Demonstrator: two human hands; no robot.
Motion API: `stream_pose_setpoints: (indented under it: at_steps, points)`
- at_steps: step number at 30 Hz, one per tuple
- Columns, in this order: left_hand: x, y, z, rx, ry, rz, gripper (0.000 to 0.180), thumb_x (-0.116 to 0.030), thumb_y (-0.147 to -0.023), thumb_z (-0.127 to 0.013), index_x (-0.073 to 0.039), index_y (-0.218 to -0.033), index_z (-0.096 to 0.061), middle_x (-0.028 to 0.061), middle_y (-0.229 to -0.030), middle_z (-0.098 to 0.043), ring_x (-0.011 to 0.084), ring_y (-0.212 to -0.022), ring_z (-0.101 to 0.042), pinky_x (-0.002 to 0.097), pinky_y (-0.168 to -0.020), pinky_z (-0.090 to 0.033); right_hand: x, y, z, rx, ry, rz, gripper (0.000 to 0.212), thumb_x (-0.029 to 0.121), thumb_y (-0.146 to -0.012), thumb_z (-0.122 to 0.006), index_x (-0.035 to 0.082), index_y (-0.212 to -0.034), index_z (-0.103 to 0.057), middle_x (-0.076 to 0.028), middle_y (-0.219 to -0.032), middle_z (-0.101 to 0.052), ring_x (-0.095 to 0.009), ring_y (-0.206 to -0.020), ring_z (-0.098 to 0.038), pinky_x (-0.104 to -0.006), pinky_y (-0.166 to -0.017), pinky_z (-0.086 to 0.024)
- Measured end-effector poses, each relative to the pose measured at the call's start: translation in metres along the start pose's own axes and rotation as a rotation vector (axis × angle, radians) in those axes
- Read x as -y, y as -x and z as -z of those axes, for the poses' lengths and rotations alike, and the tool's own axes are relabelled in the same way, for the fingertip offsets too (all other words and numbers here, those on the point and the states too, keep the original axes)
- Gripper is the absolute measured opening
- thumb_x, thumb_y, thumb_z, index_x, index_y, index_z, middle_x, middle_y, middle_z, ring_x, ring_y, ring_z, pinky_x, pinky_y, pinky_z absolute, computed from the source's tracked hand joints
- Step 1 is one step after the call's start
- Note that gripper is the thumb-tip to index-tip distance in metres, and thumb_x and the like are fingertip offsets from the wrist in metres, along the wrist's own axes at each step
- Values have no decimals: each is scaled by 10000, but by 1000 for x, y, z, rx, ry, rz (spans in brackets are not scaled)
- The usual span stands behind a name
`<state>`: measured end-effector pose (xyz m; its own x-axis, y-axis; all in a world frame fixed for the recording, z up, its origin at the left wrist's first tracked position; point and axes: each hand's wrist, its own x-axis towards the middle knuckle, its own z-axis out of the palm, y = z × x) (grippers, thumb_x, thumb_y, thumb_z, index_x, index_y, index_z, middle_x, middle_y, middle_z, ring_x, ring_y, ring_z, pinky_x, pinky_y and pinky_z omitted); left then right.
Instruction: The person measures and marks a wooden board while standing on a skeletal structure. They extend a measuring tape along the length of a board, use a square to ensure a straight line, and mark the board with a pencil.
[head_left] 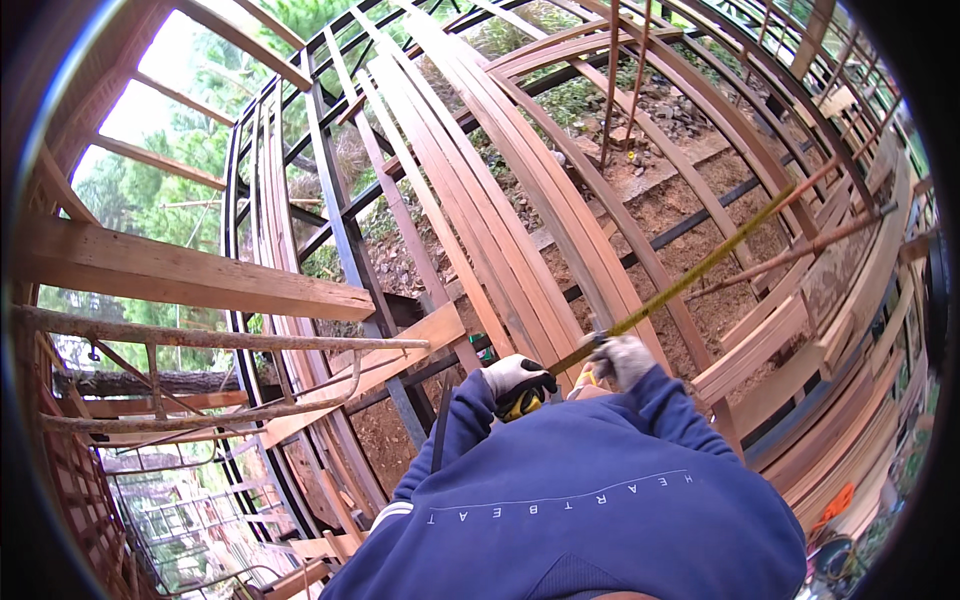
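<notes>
Head view: left hand (514,377) grips tape-measure case (521,404), yellow blade (692,278) extended; right hand (627,361), grip unclear.

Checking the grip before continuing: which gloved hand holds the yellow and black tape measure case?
The white and black gloved left hand grips the tape measure case. The right hand is farther right, beside the extended yellow blade.

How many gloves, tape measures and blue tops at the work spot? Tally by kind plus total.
Gloves (one on each hand): 2
Tape measure (case and drawn-out yellow blade counted together): 1
Blue top (worn by the person): 1
Total: 4
</notes>
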<state>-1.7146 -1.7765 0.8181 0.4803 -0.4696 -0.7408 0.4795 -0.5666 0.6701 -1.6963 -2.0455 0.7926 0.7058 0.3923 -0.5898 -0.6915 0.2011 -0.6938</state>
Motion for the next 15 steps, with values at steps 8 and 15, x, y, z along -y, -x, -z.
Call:
stream_pose_setpoints:
  at_steps: [8,15]
  points:
    - [12,3,110,-2,187,-220,255,-151,-938,-501,-46,-1108,-659,70,-887,-688,156,-819,-659,286,-732,-523,73,-137,-67,-49,34,174,243,131,-909,-473,-12,-869,-665,-75,-689,-645,-112,-426,-536,-227,-423,-467]
    - [38,17,246,-12,330,-6,242,-156,-906,-571,-61,-1100,-681,52,-897,-689,143,-845,-650,288,-744,-524,242,-228,-73,-399,-201,454,216,99,-867,-450,40,-919,-651,-21,-708,-588,-43,-447,-427,-173,-386,-379]
